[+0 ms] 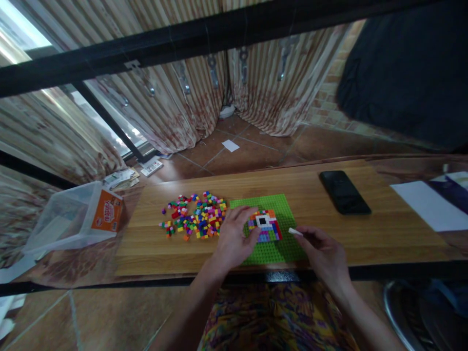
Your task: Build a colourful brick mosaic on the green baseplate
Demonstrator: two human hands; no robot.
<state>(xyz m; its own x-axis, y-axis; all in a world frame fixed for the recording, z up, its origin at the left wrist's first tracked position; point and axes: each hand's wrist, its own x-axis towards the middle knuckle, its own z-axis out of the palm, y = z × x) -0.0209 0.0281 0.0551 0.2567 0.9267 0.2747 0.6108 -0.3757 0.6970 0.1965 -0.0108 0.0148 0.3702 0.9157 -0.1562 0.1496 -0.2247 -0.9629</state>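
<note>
A colourful patch of toy bricks sits on a green studded baseplate, with a white-framed black square near its top. My left hand rests over the plate's left side. Its thumb and fingers are apart and curve around the left edge of the patch; the palm hides part of the plate. To the right of the patch, my right hand pinches a small, narrow white piece between thumb and fingertips, over the plate's right edge. Loose toy bricks in many colours lie left of my left hand.
The wooden board carries all this, and a black phone lies at its right. A clear plastic bin with an orange label stands left of the board. White paper lies at far right. A dark bar crosses above.
</note>
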